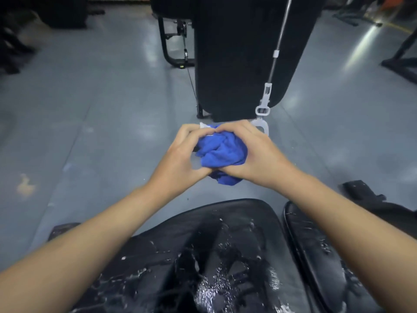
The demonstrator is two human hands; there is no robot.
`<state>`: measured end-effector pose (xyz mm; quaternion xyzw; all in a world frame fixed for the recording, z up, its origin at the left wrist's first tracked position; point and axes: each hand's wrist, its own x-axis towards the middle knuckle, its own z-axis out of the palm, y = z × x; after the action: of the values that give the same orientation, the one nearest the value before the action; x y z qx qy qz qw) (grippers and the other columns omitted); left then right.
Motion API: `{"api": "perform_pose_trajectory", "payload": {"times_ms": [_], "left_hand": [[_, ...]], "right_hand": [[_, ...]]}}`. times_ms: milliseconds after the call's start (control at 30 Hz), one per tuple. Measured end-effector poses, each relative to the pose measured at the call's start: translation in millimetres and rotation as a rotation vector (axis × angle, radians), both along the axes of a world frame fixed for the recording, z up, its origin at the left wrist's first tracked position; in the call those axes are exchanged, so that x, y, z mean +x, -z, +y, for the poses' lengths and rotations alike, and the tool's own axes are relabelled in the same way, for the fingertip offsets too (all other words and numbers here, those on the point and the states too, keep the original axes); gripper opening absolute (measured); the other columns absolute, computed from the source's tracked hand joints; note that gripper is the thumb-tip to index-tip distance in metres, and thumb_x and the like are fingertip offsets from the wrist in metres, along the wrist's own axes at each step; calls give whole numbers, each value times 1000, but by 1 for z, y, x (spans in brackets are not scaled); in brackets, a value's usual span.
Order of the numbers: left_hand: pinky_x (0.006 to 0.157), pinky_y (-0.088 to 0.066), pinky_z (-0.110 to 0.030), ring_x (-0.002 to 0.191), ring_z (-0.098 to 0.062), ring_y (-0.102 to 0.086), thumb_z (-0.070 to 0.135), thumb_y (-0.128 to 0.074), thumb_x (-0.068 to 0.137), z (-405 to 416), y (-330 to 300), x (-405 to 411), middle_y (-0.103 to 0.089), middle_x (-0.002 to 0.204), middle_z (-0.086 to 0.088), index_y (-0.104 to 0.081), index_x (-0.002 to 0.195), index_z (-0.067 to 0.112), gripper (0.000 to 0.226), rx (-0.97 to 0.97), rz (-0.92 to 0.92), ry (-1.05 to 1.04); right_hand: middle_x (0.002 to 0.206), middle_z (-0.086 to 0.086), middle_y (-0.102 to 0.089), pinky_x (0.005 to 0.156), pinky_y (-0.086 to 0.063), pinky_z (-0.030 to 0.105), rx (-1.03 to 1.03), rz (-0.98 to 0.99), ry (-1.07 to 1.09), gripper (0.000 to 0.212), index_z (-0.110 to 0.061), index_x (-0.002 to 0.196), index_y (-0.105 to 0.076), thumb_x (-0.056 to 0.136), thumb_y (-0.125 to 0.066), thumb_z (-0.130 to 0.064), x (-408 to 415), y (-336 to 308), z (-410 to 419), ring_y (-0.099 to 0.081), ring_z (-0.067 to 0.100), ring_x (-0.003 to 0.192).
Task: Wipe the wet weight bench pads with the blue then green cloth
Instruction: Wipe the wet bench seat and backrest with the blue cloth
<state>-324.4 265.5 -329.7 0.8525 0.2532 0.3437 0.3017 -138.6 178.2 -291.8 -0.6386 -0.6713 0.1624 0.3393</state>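
- Blue cloth sat bunched btwn both hands, above the wet pad.
- Left hand & right hand each had a tight grip on it, arms out front.

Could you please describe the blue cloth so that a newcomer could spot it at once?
Start at the wet black bench pad at the bottom and look just beyond its far edge, above the grey floor. There the left hand and right hand grip a bunched blue cloth, the only bright colour here.
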Motion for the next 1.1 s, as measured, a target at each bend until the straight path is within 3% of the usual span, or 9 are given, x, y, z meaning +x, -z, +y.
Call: {"api": "perform_pose_trajectory", "payload": {"times_ms": [100, 267, 400, 533, 700, 833, 967, 1100], "left_hand": [[97, -49, -32, 116, -14, -55, 9, -82, 75, 5, 40, -10, -48, 131, 1, -55, 135, 19, 66, 39, -21, -30], [95, -50, -32, 112, -14, -57, 6, -79, 75, 9, 97, -16, -50, 128, 1, -56, 133, 20, 63, 74, -72, -69], [88, -51, -28, 105, -14, -58, 10, -78, 75, 12, 130, -21, -51, 126, 5, -57, 131, 23, 62, 131, -81, -90], [81, -52, -35, 99, -12, -59, 23, -75, 73, 5, 150, -24, -54, 124, 9, -58, 128, 27, 58, 184, -110, -124], [78, -53, -38, 100, -4, -58, 28, -76, 74, -19, 144, -26, -55, 124, 14, -57, 126, 34, 56, 226, -131, -99], [76, -54, -40, 96, -6, -58, 30, -76, 72, -51, 125, -22, -53, 123, 17, -55, 126, 36, 58, 238, -115, -58], [76, -54, -42, 95, -3, -57, 39, -81, 70, -91, 108, -15, -52, 120, 17, -55, 125, 35, 61, 272, -110, -11], [76, -54, -42, 96, -4, -55, 31, -82, 71, -136, 98, -3, -51, 117, 16, -54, 125, 31, 61, 267, -108, 24]], "right_hand": [[121, -19, -52, 92, -49, 27, 19, -21, -33, 65, -38, 125, -55, 69, -87, -34, -7, 38, 9, -53, -1, 112], [120, -11, -55, 93, -49, 27, 97, -58, -68, 61, -33, 125, -56, 72, -85, -26, -12, 95, 22, -56, 4, 111], [118, -5, -58, 92, -47, 27, 163, -122, -68, 59, -31, 124, -57, 72, -85, -25, -17, 129, 23, -57, 7, 108], [114, -3, -58, 89, -49, 34, 187, -163, -57, 56, -31, 121, -57, 72, -84, -28, -25, 144, 14, -58, 10, 103], [114, -2, -60, 88, -47, 23, 189, -178, -32, 58, -31, 120, -58, 71, -86, -42, -30, 133, -23, -58, 7, 103], [120, -8, -57, 95, -47, 29, 175, -179, 16, 70, -35, 123, -53, 64, -83, -61, -30, 118, -63, -54, 3, 110], [120, -7, -55, 97, -47, 38, 187, -188, 58, 70, -34, 123, -51, 66, -86, -56, -31, 105, -109, -54, 5, 110], [120, -4, -54, 97, -47, 33, 166, -163, 107, 67, -31, 124, -52, 69, -89, -46, -25, 95, -160, -55, 9, 111]]}}
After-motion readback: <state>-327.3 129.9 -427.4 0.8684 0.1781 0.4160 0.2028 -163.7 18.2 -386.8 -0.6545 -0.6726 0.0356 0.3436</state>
